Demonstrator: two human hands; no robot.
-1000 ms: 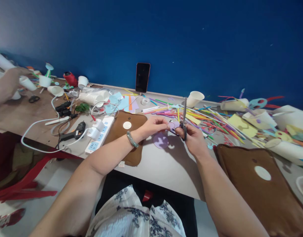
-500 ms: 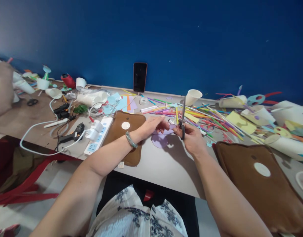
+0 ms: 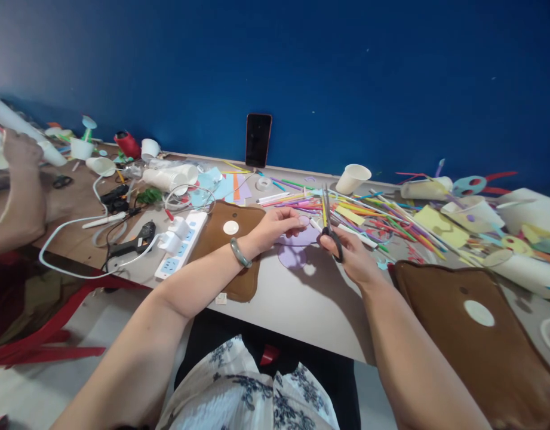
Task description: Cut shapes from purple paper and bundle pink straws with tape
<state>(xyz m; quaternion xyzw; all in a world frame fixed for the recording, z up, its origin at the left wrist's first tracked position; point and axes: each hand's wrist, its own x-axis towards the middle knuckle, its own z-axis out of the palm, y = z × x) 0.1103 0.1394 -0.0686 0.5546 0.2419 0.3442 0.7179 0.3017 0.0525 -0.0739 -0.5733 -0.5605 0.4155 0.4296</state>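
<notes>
My left hand (image 3: 281, 227), with a bangle (image 3: 241, 253) on its wrist, pinches a small purple paper piece (image 3: 304, 221) between thumb and fingertips. My right hand (image 3: 353, 257) is closed around black-handled scissors (image 3: 332, 237), whose blades point up and away from me, a short way right of the paper piece. Below the hands, a larger purple paper piece with a rounded edge (image 3: 292, 257) lies on the pale table (image 3: 297, 298). Coloured sticks and straws (image 3: 382, 218) are heaped just beyond my right hand.
At left are a power strip (image 3: 183, 245), a glue gun (image 3: 135, 240) and loose cables. A phone (image 3: 258, 140) leans on the blue wall. Paper cups (image 3: 353, 178) stand or lie around. Brown pads (image 3: 472, 340) flank my arms. A co-worker's hand (image 3: 21, 149) is at far left.
The scissors have tilted and moved slightly away from the small purple piece. My left hand has turned, its fingertips drawing back left with the piece. The co-worker's hand has shifted right.
</notes>
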